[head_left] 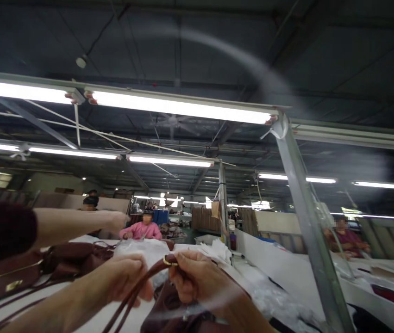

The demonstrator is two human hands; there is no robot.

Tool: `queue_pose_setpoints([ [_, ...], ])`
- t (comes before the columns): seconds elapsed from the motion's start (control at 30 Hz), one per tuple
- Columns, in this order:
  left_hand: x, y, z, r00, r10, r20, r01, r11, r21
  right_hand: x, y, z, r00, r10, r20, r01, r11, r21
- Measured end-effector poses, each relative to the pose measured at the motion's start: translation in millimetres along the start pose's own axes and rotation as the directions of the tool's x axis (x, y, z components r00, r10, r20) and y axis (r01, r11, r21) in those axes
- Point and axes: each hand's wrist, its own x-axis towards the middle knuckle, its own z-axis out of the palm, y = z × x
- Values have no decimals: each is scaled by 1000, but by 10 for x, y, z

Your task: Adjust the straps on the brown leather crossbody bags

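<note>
Both hands clamped on brown strap (137, 289): left hand (127, 277) mid-strap, right hand (197, 280) pinching gold ring (169, 262).

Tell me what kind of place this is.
Most likely a handbag factory floor. Both hands, left hand and right hand, grip a maroon strap; more maroon bags lie on the long white table, under rows of tube lights, with other workers seated.

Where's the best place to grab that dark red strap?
Probably the bare stretch of the strap just below the left hand, coming from above. There it runs as narrow, slanting bands that fingers can wrap around. Higher up, the right hand already pinches it beside the gold ring.
</note>
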Motion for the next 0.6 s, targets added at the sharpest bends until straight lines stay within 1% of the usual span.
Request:
queue_pose_setpoints([
  [0.03, 1, -59, 42, 997, -33, 67, 42, 990, -138, 20, 40, -1, 1000, 22, 0, -22, 999, -45],
  [0.07, 13, -113, 69, 994, -35, 102, 58, 971, -233, 42, 76, 1, 999, 36, -2, -36, 996, -86],
  [0.1, 36, -165, 78, 994, -26, 103, 53, 960, -274, 66, 110, 4, 999, 41, -7, -41, 992, -123],
  [0.13, 70, -219, 70, 997, -7, 73, 27, 963, -270, 90, 145, 7, 999, 36, -19, -38, 987, -153],
  [0.2, 154, -334, 9, 999, 34, -11, -35, 985, -171, 133, 224, 7, 998, -4, -60, -8, 980, -199],
  [0.27, 223, -448, -74, 996, 72, -60, -75, 996, -40, 158, 322, -4, 996, -43, -77, 25, 974, -225],
  [0.33, 240, -525, -127, 991, 91, -97, -86, 994, 61, 164, 435, -20, 996, -42, -74, 25, 975, -221],
  [0.4, 201, -539, -125, 986, 95, -138, -74, 985, 156, 157, 546, -29, 997, -1, -81, -17, 974, -228],
  [0.47, 135, -501, -78, 980, 103, -172, -58, 967, 248, 146, 633, -26, 995, 13, -102, -42, 958, -285],
  [0.53, 85, -461, -22, 974, 111, -196, -46, 949, 311, 128, 687, -8, 993, -48, -108, 4, 928, -373],
  [0.6, 64, -473, 8, 975, 111, -192, -46, 948, 314, 95, 722, 29, 982, -138, -130, 67, 893, -445],
])
